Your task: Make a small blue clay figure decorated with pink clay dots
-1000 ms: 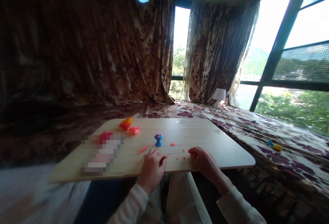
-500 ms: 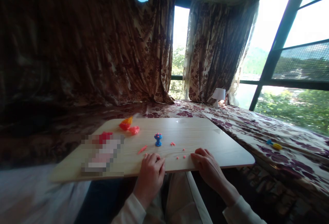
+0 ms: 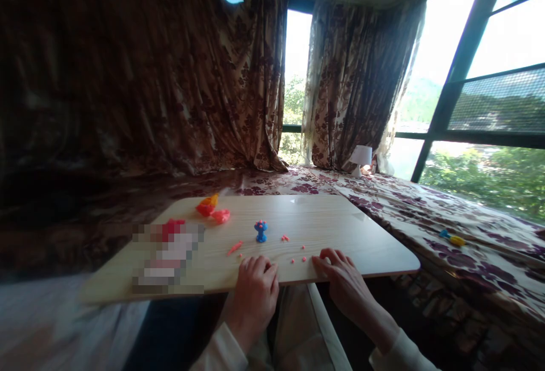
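My left hand (image 3: 256, 292) rests at the table's near edge with its fingers curled closed; what is inside, if anything, is hidden. To its right my right hand (image 3: 343, 277) is bent over the tabletop, fingers drawn together and tips down on the wood; nothing can be made out under them. Small pink clay-like balls (image 3: 304, 259) lie just left of those fingertips. Beyond the hands stands a blue mushroom-shaped figure (image 3: 261, 232) with pink dots on its top. A thin pink strip (image 3: 234, 247) lies left of it, and small pink bits (image 3: 285, 238) lie to its right.
The pale wooden table (image 3: 332, 217) holds crumpled orange and pink pieces (image 3: 213, 211) at the back left. A blurred-out flat item (image 3: 168, 260) lies at the left, beside a red piece (image 3: 171, 229). A blue-and-yellow object (image 3: 453, 238) and a white lamp (image 3: 361, 156) stay on the patterned cloth.
My left hand has shifted slightly right and towards me. My right hand's fingers have moved a little, reaching slightly further left. The blue figure and pink pieces stay in place on the table.
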Available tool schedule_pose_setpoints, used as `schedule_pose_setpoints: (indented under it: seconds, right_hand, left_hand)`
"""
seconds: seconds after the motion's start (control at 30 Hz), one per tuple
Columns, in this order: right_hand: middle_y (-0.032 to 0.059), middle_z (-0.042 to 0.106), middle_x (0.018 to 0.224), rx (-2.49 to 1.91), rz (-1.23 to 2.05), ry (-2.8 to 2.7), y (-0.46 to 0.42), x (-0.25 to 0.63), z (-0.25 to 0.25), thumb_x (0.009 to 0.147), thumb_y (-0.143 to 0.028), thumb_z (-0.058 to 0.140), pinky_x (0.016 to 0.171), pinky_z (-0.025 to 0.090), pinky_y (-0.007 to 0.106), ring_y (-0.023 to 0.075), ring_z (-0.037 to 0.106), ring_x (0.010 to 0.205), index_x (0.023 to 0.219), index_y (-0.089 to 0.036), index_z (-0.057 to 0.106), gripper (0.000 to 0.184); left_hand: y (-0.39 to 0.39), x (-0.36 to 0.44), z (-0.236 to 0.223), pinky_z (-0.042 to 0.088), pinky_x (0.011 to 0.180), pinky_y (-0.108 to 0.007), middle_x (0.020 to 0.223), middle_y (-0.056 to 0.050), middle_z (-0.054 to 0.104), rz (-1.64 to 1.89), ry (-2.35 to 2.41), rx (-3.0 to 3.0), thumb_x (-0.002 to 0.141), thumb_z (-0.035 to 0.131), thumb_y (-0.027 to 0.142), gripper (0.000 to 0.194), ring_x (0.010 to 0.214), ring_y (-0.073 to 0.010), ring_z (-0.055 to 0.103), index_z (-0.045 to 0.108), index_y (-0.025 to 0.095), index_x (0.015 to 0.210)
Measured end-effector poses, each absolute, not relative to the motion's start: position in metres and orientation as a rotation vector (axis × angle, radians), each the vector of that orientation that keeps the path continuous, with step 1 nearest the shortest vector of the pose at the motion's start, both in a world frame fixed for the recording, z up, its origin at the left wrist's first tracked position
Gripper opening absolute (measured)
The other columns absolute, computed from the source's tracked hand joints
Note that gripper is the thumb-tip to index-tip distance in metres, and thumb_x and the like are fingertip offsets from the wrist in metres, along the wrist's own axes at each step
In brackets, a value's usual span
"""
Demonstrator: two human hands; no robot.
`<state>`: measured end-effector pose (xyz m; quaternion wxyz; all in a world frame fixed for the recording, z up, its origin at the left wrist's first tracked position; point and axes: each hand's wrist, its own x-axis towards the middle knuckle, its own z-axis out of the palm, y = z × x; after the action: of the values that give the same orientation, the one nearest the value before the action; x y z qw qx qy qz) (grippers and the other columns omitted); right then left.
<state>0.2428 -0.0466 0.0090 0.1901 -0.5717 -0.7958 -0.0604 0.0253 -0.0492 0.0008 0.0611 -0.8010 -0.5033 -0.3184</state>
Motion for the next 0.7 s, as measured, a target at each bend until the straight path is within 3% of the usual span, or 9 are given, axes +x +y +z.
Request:
schedule_pose_setpoints:
  seconds: [0.13, 0.23, 0.47, 0.7]
  right_hand:
    - [0.0067, 0.057, 0.105, -1.632, -0.200, -2.235, -0.046, 0.244, 0.006, 0.067, 0.005, 0.038, 0.081, 0.035, 0.031, 0.0207, 0.047, 0.098, 0.109, -0.025, 0.061, 0.056]
    - [0.0081, 0.057, 0.109, -1.620, -0.245, -2.239, -0.050, 0.246, -0.003, 0.067, 0.006, 0.038, 0.085, 0.035, 0.032, 0.0217, 0.047, 0.102, 0.117, -0.024, 0.058, 0.062]
    - [0.0081, 0.058, 0.112, -1.549, -0.376, -2.251, -0.051, 0.238, -0.013, 0.073, 0.003, 0.040, 0.087, 0.038, 0.033, 0.0219, 0.048, 0.103, 0.122, -0.023, 0.054, 0.057]
    - [0.0111, 0.054, 0.123, -1.496, -0.530, -2.175, -0.055, 0.236, -0.035, 0.071, 0.003, 0.043, 0.095, 0.036, 0.036, 0.0237, 0.043, 0.113, 0.122, -0.015, 0.053, 0.055]
  left_hand:
    - [-0.049, 0.029, -0.002, 0.039, 0.086, -0.043, 0.090, -0.005, 0.059, -0.953, -1.504, -2.435, 0.084, 0.041, 0.015, 0.023, 0.087, -0.0200, 0.051, 0.063, 0.019, 0.085]
    - [-0.052, 0.027, -0.008, 0.037, 0.092, -0.046, 0.095, -0.004, 0.061, -0.975, -1.513, -2.410, 0.084, 0.042, 0.015, 0.024, 0.089, -0.0203, 0.052, 0.063, 0.020, 0.096]
    - [-0.061, 0.036, -0.015, 0.032, 0.100, -0.047, 0.106, -0.003, 0.062, -1.024, -1.453, -2.406, 0.082, 0.046, 0.018, 0.028, 0.100, -0.0200, 0.053, 0.059, 0.022, 0.107]
    - [-0.059, 0.019, -0.030, 0.034, 0.097, -0.047, 0.117, -0.002, 0.062, -0.882, -1.354, -2.268, 0.081, 0.048, 0.022, 0.038, 0.106, -0.0217, 0.054, 0.053, 0.024, 0.118]
